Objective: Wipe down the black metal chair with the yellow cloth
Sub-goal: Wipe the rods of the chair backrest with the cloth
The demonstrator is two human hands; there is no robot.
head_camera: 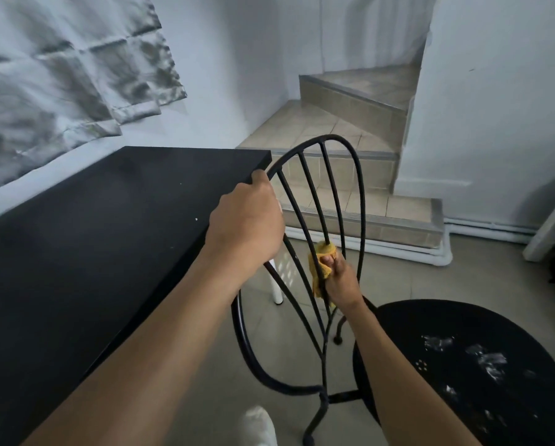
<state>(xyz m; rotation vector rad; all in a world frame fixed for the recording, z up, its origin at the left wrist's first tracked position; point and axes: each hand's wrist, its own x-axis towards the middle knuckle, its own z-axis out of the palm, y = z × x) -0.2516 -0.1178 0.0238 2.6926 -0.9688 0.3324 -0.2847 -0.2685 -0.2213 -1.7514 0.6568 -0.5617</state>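
Note:
The black metal chair stands in the middle, its oval backrest with thin vertical rods facing me. Its round black seat at the lower right carries whitish smears. My left hand grips the left side of the backrest's outer hoop. My right hand holds the yellow cloth wrapped around one of the middle rods, about halfway down the backrest. Part of the cloth hangs below my fingers behind the rods.
A black tabletop fills the left, its corner touching the chair's hoop, with a white table leg below. Tiled steps rise behind the chair. White walls and a pipe run along the right. A white-socked foot stands by the chair's base.

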